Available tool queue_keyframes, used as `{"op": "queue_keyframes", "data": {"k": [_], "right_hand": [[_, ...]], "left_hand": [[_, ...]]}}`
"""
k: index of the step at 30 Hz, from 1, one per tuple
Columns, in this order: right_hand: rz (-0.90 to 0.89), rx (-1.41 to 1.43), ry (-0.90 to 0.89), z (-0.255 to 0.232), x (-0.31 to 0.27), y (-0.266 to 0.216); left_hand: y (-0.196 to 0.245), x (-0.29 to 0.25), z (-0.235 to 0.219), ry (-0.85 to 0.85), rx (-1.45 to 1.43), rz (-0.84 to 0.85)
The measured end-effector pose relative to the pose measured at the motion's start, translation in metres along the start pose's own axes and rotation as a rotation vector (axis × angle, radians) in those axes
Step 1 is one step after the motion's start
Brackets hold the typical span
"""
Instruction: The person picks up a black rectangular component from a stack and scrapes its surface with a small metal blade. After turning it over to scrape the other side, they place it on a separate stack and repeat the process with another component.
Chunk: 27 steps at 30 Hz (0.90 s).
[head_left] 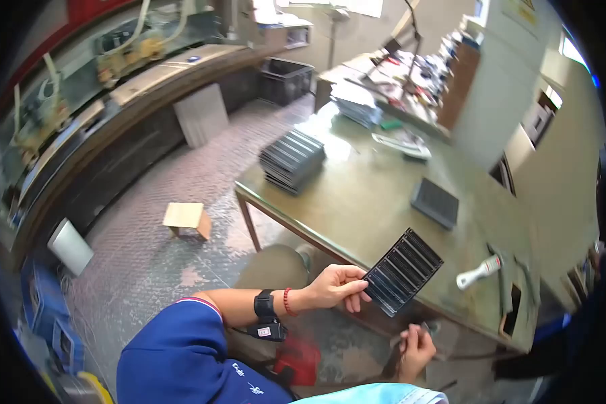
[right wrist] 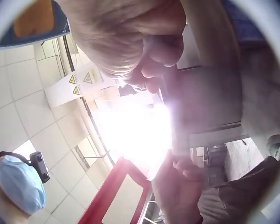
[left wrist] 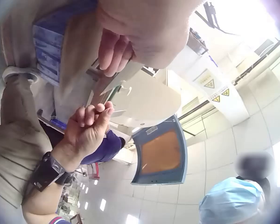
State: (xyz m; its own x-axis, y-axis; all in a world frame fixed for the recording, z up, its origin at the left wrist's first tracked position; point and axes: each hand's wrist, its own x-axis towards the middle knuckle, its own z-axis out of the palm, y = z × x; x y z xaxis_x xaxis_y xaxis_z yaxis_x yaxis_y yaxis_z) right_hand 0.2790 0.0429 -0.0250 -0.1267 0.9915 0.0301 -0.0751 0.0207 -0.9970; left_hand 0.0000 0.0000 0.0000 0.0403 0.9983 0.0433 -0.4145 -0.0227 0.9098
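My left hand pinches a thin black slotted panel by its near left corner, thumb on top, and holds it tilted in front of the table edge. Several parallel bars run across the panel. Below and to the right is my right hand, its fingers curled. In the left wrist view the right hand pinches a small thin pale piece between thumb and forefinger; its kind is too small to tell. Glare washes out much of the right wrist view, where the right hand fills the top.
The greenish table bears a stack of black slotted panels, a dark block of panels, a white-handled brush and a white tool. A wooden stool stands on the floor, with a black crate further back.
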Motion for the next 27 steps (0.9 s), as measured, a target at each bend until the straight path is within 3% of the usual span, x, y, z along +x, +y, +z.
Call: {"op": "queue_keyframes", "data": {"k": [2, 3, 6, 8, 11, 14, 16, 17, 20, 21, 23, 24, 26, 27], "right_hand": [[-0.048, -0.018, -0.023, -0.019, 0.027, 0.000], [0.003, 0.067, -0.009, 0.028, -0.018, 0.017], [-0.064, -0.003, -0.031, 0.007, -0.006, 0.019], [-0.096, -0.001, -0.058, 0.008, -0.005, 0.021], [-0.108, -0.004, -0.067, 0.012, -0.008, 0.019], [-0.104, -0.036, -0.074, 0.010, -0.008, 0.019], [-0.067, -0.030, -0.086, 0.010, -0.008, 0.020], [-0.068, -0.032, -0.084, 0.010, -0.009, 0.019], [-0.076, -0.053, -0.073, 0.009, -0.009, 0.016], [-0.078, -0.054, -0.076, 0.009, -0.009, 0.015], [-0.078, -0.055, -0.078, 0.009, -0.009, 0.015], [-0.089, -0.055, -0.073, 0.008, -0.009, 0.017], [-0.097, -0.054, -0.055, 0.010, -0.010, 0.015], [-0.052, -0.031, -0.066, 0.013, -0.012, 0.010]], "left_hand": [[0.014, 0.021, 0.003, 0.077, -0.053, 0.214], [0.069, -0.027, -0.026, 0.174, 0.113, 0.246], [0.125, -0.017, -0.065, 0.437, 0.251, 0.458], [0.166, -0.018, -0.092, 0.586, 0.354, 0.432], [0.202, -0.013, -0.138, 0.638, 0.518, 0.390], [0.212, -0.008, -0.166, 0.687, 0.604, 0.307], [0.213, -0.008, -0.173, 0.679, 0.809, 0.070], [0.211, -0.007, -0.175, 0.677, 0.807, 0.071], [0.206, -0.005, -0.165, 0.902, 1.142, 0.005], [0.200, -0.004, -0.174, 0.895, 1.143, 0.006], [0.183, -0.001, -0.201, 0.948, 1.831, 0.598], [0.185, -0.002, -0.191, 0.944, 1.832, 0.598], [0.198, -0.009, -0.151, 0.932, 1.688, 0.348], [0.201, -0.008, -0.139, 0.910, 1.689, 0.354]]}}
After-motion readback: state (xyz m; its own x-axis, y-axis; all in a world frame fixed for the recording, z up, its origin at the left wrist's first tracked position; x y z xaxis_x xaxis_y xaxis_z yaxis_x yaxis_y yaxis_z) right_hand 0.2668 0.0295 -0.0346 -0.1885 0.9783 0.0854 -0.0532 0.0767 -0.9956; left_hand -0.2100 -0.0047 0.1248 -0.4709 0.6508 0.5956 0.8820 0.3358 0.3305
